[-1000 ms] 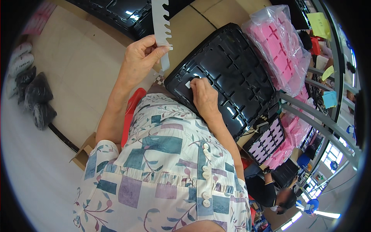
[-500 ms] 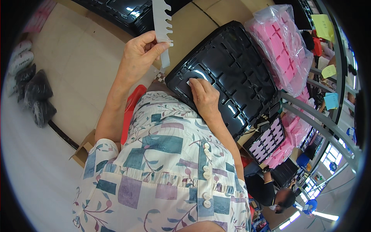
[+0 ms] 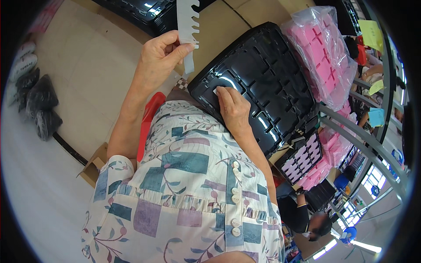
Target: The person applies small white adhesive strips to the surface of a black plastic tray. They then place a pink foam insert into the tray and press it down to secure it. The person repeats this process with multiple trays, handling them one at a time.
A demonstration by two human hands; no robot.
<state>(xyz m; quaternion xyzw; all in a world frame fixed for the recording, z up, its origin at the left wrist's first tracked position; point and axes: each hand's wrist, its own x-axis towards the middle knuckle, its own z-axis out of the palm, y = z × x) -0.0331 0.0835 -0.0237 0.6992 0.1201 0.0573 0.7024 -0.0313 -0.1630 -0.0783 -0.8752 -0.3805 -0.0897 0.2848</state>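
My left hand (image 3: 158,61) pinches a white paper strip (image 3: 186,22) between thumb and fingers. One edge of the strip has a row of notches, and its lower end hangs below the fingers. My right hand (image 3: 235,109) is closed at the near left corner of a black plastic tray (image 3: 274,70) with moulded compartments. A small white piece (image 3: 215,90) shows at its fingertips, against the tray surface. Most of that piece is hidden by the fingers, so its kind cannot be told.
Pink trays in clear plastic (image 3: 315,48) stand beyond the black tray. More black trays (image 3: 149,11) lie at the far left. Grey metal rails (image 3: 364,125) run along the right. A red stool (image 3: 151,118) is beside me; another person (image 3: 302,217) sits at lower right.
My left hand and the paper strip have shifted up slightly. My right hand stays at the same tray corner, with the small white piece at its fingertips.
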